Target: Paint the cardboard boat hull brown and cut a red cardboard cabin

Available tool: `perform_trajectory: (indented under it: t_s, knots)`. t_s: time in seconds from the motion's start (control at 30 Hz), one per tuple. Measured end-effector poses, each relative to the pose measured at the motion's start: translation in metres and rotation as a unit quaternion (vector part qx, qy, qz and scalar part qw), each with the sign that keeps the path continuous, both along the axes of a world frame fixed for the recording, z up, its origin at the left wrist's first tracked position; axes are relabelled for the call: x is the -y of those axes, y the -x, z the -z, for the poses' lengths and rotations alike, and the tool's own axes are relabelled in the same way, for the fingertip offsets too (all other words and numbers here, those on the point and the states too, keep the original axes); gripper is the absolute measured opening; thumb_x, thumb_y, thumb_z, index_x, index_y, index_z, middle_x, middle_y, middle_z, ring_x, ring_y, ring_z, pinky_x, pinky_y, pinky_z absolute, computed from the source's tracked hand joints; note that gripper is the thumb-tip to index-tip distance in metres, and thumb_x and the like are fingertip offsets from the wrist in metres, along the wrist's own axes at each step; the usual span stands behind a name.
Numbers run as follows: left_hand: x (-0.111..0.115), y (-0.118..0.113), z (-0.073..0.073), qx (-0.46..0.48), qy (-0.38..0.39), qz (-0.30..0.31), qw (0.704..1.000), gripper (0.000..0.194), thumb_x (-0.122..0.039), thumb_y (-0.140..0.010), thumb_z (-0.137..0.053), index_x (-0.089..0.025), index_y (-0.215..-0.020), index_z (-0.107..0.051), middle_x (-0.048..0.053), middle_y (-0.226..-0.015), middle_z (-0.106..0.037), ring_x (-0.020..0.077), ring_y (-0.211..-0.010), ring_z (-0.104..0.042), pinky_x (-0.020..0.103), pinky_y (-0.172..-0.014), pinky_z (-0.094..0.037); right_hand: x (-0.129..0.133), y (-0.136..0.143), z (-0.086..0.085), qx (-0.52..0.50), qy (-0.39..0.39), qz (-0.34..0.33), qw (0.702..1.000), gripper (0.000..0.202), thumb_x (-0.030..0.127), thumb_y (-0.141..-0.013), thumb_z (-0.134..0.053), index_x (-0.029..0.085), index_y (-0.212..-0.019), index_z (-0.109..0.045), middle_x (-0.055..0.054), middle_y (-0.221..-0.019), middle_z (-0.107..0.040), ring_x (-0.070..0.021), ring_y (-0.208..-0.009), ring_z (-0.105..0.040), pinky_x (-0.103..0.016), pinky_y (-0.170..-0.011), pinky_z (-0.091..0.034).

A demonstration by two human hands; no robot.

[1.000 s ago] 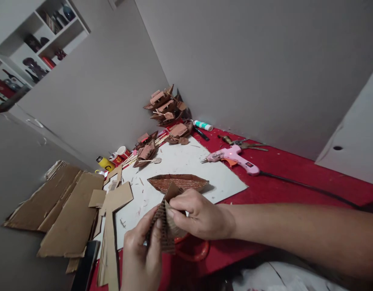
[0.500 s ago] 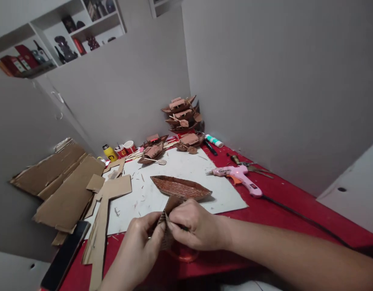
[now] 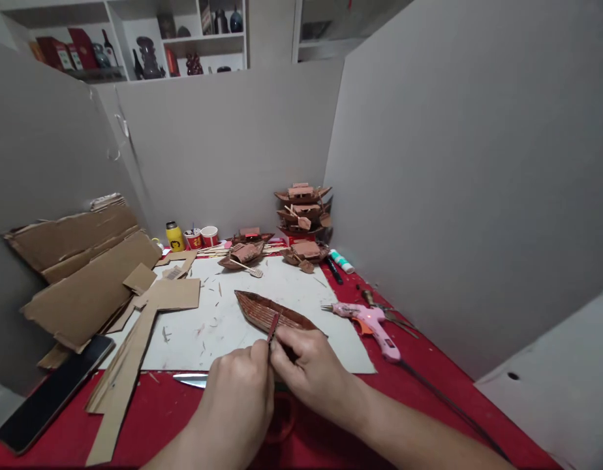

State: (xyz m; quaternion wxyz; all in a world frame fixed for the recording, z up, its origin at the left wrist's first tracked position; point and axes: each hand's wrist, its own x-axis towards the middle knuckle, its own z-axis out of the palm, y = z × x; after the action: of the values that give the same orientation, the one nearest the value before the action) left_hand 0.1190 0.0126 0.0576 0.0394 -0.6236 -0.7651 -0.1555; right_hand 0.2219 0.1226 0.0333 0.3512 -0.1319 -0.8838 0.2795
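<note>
My left hand [image 3: 240,391] and my right hand [image 3: 309,362] meet at the front of the table, fingers closed. Between them they pinch a small piece of brown corrugated cardboard [image 3: 273,326], seen nearly edge-on; its lower part is hidden by the fingers. Just beyond it a brown cardboard model boat [image 3: 255,312], open and ribbed inside, rests on the white board [image 3: 184,346]. A pointed silver blade [image 3: 190,380] sticks out left of my left hand; whatever it belongs to is hidden.
Cardboard sheets and strips [image 3: 93,281] and a black phone [image 3: 54,395] lie at left. A pink glue gun [image 3: 374,320] with a cord lies at right, near pliers-like tools [image 3: 399,320]. Finished model boats [image 3: 304,212], cups [image 3: 209,236] and a yellow bottle [image 3: 174,236] stand at the back.
The view has levelled and shifted. The cardboard piece has turned from showing its ridged face to nearly edge-on, still in both hands. A silver blade now shows beside my left hand.
</note>
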Motion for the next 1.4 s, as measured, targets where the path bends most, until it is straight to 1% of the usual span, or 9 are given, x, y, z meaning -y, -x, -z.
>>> perform_trajectory:
  t_s: [0.2,0.47,0.57,0.7,0.8,0.87,1.1,1.27,1.4]
  knots:
    - [0.005,0.000,0.002,0.200,-0.070,0.063,0.975,0.030,-0.020,-0.095,-0.030,-0.018,-0.108,-0.058,0.007,-0.073,-0.071,0.0207,-0.058,-0.065,0.029,-0.053,-0.043,-0.004,-0.003,-0.002,-0.081,-0.004,-0.090,0.993,0.030,0.017,-0.089,-0.042,0.021,-0.061,-0.031,0.006,-0.054,-0.032,-0.0086,-0.048,-0.033,-0.024,-0.051,-0.027]
    - [0.021,0.007,0.006,0.283,-0.111,0.074,0.950,0.027,-0.025,-0.097,-0.033,-0.022,-0.101,-0.059,0.003,-0.075,-0.068,0.0168,-0.063,-0.064,0.026,-0.060,-0.044,0.002,-0.001,0.005,-0.116,-0.008,-0.115,0.987,0.031,0.019,-0.088,-0.040,0.022,-0.060,-0.026,0.006,-0.055,-0.026,-0.0093,-0.048,-0.029,-0.026,-0.050,-0.026]
    - [0.022,0.011,0.011,0.244,-0.107,0.055,0.962,0.026,-0.022,-0.096,-0.032,-0.020,-0.101,-0.058,0.004,-0.071,-0.068,0.0175,-0.059,-0.064,0.026,-0.056,-0.044,0.004,0.002,0.004,-0.083,0.004,-0.109,0.991,0.032,0.019,-0.089,-0.043,0.021,-0.061,-0.029,0.006,-0.054,-0.030,-0.0083,-0.048,-0.032,-0.024,-0.050,-0.027]
    - [0.019,0.007,0.018,0.076,-0.090,0.040,0.992,0.027,-0.011,-0.089,-0.033,-0.016,-0.102,-0.057,0.007,-0.066,-0.069,0.0246,-0.056,-0.067,0.030,-0.048,-0.042,0.004,0.003,0.002,-0.040,0.029,-0.055,0.997,0.028,0.020,-0.087,-0.047,0.021,-0.062,-0.033,0.005,-0.055,-0.036,-0.0090,-0.051,-0.036,-0.023,-0.051,-0.029]
    - [0.014,0.000,0.016,-0.015,-0.061,0.024,0.998,0.032,-0.002,-0.080,-0.037,-0.016,-0.101,-0.057,0.007,-0.065,-0.070,0.0265,-0.055,-0.068,0.031,-0.045,-0.039,0.002,0.001,0.002,-0.012,0.036,-0.014,0.999,0.028,0.018,-0.086,-0.047,0.021,-0.062,-0.033,0.005,-0.056,-0.038,-0.0095,-0.052,-0.036,-0.024,-0.053,-0.029]
    - [0.012,-0.003,0.010,-0.023,-0.038,0.010,0.999,0.030,-0.003,-0.081,-0.038,-0.018,-0.099,-0.057,0.007,-0.067,-0.071,0.0261,-0.056,-0.068,0.030,-0.046,-0.039,0.000,0.000,0.001,0.000,0.030,-0.013,0.999,0.028,0.018,-0.087,-0.045,0.021,-0.062,-0.033,0.004,-0.057,-0.039,-0.0096,-0.053,-0.036,-0.025,-0.054,-0.029]
    - [0.002,-0.005,-0.003,0.098,-0.028,0.027,0.994,0.025,-0.016,-0.093,-0.031,-0.018,-0.102,-0.054,0.008,-0.069,-0.071,0.0242,-0.056,-0.067,0.029,-0.048,-0.037,-0.003,-0.005,-0.005,-0.065,0.014,-0.080,0.995,0.030,0.018,-0.089,-0.042,0.021,-0.061,-0.030,0.006,-0.055,-0.033,-0.0089,-0.049,-0.033,-0.024,-0.051,-0.027]
    - [0.006,-0.003,-0.001,0.229,-0.104,0.071,0.965,0.025,-0.022,-0.096,-0.030,-0.020,-0.097,-0.054,0.004,-0.069,-0.066,0.0172,-0.055,-0.060,0.027,-0.052,-0.038,-0.001,-0.007,-0.002,-0.124,0.026,-0.069,0.990,0.031,0.018,-0.088,-0.043,0.021,-0.061,-0.029,0.006,-0.055,-0.029,-0.0089,-0.049,-0.031,-0.025,-0.050,-0.026]
    - [0.012,0.006,-0.007,0.305,-0.120,0.074,0.942,0.026,-0.028,-0.099,-0.032,-0.022,-0.087,-0.055,0.001,-0.070,-0.062,0.0144,-0.059,-0.056,0.025,-0.058,-0.040,0.001,-0.006,0.000,-0.151,0.041,-0.095,0.983,0.027,0.017,-0.089,-0.040,0.021,-0.063,-0.031,0.005,-0.057,-0.031,-0.0091,-0.050,-0.033,-0.024,-0.050,-0.027]
